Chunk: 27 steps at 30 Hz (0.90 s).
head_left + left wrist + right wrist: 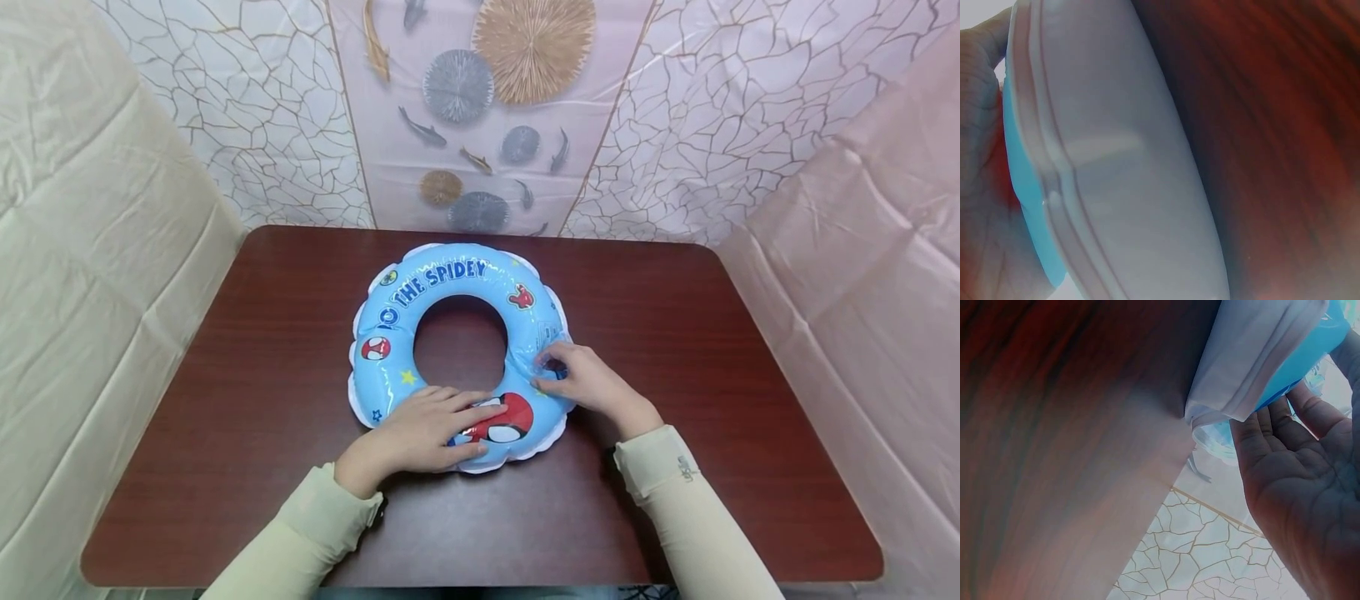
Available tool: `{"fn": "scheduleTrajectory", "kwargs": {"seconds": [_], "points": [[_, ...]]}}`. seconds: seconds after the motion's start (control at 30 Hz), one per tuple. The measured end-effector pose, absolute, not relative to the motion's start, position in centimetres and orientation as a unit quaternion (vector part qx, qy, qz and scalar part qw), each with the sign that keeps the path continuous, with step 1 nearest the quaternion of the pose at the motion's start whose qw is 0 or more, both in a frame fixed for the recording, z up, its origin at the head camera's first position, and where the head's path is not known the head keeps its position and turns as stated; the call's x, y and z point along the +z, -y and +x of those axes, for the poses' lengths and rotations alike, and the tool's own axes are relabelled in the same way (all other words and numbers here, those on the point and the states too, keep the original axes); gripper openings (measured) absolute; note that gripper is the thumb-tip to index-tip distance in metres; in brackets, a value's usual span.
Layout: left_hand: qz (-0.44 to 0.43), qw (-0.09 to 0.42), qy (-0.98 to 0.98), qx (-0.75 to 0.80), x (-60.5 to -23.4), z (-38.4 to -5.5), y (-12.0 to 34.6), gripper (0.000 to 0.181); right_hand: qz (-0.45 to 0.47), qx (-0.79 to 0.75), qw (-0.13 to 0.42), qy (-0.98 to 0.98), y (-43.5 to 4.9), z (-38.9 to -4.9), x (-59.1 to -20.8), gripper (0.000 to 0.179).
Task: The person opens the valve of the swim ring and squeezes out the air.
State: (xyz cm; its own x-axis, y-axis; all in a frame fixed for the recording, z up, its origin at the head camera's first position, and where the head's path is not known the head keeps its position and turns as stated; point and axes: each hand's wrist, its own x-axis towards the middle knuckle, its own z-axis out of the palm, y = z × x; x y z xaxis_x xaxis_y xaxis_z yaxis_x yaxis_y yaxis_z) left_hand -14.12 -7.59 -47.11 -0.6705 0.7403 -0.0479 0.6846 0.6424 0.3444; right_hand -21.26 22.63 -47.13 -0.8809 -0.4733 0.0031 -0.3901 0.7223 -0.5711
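A blue inflatable swim ring (457,271) with a white scalloped edge lies on the brown table, puffed up, printed with lettering, stars and red masked faces. My left hand (427,429) rests across its near side, fingers spread over a red face print (517,417). At the ring's right side, my right hand (585,379) has thumb and fingers bent, pinching its surface where the vinyl creases. In the left wrist view, the ring's white underside (1122,150) bulges beside the palm. The right wrist view shows the right palm (1310,475) against the ring's edge (1254,362); its fingertips are partly hidden.
The brown table (262,350) has rounded corners and extends on all sides of the ring. Cream fabric walls stand at the left (97,275) and right (847,275), and a patterned backdrop (255,108) hangs behind the table's far edge.
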Motion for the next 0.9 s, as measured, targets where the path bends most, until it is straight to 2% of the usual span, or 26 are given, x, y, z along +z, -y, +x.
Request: {"fn": "scheduleTrajectory", "kwargs": {"seconds": [0.9], "points": [[0.396,0.094,-0.902,0.141,-47.23,-14.32,7.57,0.063,-0.227,-0.292,0.085,-0.925,-22.53,-21.57,-47.46,0.034]]}}
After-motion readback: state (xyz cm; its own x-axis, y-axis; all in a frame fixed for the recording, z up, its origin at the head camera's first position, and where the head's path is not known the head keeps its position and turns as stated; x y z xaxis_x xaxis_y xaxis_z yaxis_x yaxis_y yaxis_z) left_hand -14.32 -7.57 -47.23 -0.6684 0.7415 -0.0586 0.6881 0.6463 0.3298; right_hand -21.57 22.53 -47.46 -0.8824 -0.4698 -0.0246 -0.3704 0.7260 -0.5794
